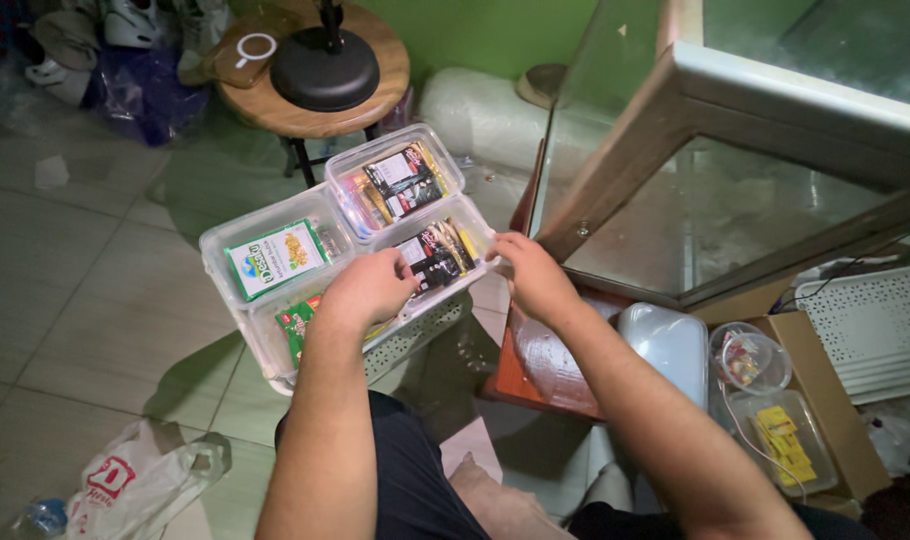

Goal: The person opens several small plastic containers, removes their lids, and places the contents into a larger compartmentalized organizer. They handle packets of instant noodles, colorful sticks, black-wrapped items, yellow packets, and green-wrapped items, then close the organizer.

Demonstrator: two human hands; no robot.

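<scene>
Several clear plastic boxes filled with small snack and sachet packets rest together on a white slotted basket. My left hand lies over the near boxes, fingers curled on the rim of the box of dark sachets. My right hand grips that same box at its right edge. Behind it sits another box of dark and yellow sachets. To the left, a box holds a green and white packet. A green packet shows under my left wrist.
A glass display case with a wooden frame stands at right. A round wooden stool carries a black lamp base. A cardboard box with clear containers sits lower right. A white plastic bag lies on the tiled floor.
</scene>
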